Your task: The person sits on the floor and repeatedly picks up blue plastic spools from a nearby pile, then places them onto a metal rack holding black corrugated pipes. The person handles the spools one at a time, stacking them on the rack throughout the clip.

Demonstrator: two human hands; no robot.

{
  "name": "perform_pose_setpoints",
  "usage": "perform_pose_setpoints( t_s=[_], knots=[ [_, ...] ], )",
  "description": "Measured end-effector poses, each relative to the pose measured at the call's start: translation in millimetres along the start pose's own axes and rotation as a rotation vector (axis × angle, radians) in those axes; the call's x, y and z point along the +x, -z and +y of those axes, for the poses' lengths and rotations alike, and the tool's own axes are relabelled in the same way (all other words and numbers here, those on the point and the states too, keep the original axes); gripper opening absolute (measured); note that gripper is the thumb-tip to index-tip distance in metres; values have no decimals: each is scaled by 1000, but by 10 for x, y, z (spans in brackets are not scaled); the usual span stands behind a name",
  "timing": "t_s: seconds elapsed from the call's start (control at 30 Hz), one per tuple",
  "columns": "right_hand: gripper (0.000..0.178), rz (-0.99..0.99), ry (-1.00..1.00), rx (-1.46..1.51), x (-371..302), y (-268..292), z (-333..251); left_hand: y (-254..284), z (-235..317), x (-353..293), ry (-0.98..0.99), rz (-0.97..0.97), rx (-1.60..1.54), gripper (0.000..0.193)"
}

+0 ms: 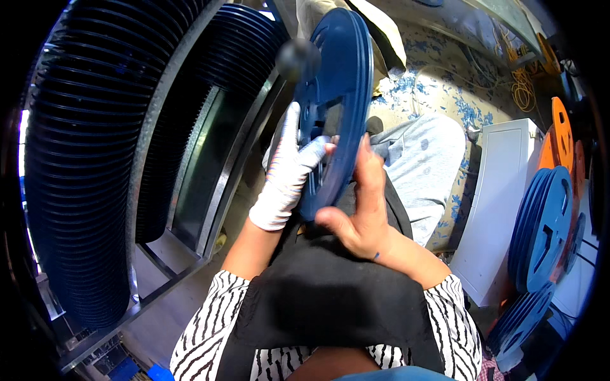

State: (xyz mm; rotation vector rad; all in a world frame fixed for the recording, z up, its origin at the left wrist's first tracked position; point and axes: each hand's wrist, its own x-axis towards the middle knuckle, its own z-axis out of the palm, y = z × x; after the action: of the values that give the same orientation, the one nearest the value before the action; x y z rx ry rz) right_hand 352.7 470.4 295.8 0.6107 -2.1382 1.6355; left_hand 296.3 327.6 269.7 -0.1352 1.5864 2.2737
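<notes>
In front of my body a large blue plastic reel (343,70) stands on edge, its two round flanges seen nearly side-on. My left hand (289,168), in a white striped glove, grips it from the left; the thumb reaches into a cutout near the hub, and the other fingers lie along the left flange. My bare right hand (365,209) is at the lower right rim. Its fingers extend up the right flange while the thumb points toward the lower edge, so the rim sits between them. A blurred dark round knob (297,59) overlaps the reel's upper left.
Long rows of dark blue discs (89,171) fill a metal rack (210,209) on my left. To the right stand a white cabinet (499,190), stacked blue reels (543,228) and orange reels (562,130). Blue scraps litter the floor (438,60); yellow cable (523,89) hangs beyond.
</notes>
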Motion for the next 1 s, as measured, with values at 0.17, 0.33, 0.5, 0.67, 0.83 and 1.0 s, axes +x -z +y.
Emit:
perform_pose_setpoints(
  t_s=[0.17, 0.33, 0.5, 0.67, 0.83, 1.0],
  knots=[
    [64, -35, 168, -36, -24, 217, 120, -9, 476, -239, 25, -87, -420, 64],
    [50, 316, -236, -226, -355, 737, 520, 151, 387, -47, 191, -526, -916, 77],
    [35, 618, -441, -182, -618, 1209, 954, 17, 169, 119, 353, -500, -1038, 75],
    [30, 591, -551, -328, -839, 1364, 1204, 92, 52, 210, 482, -489, -1044, 73],
    [27, 392, -557, -559, -925, 1294, 1390, 86, 32, 252, 404, -396, -1062, 69],
    [28, 261, -461, -619, -809, 1162, 1438, 231, -29, 214, 365, -330, -1011, 68]
  ],
)
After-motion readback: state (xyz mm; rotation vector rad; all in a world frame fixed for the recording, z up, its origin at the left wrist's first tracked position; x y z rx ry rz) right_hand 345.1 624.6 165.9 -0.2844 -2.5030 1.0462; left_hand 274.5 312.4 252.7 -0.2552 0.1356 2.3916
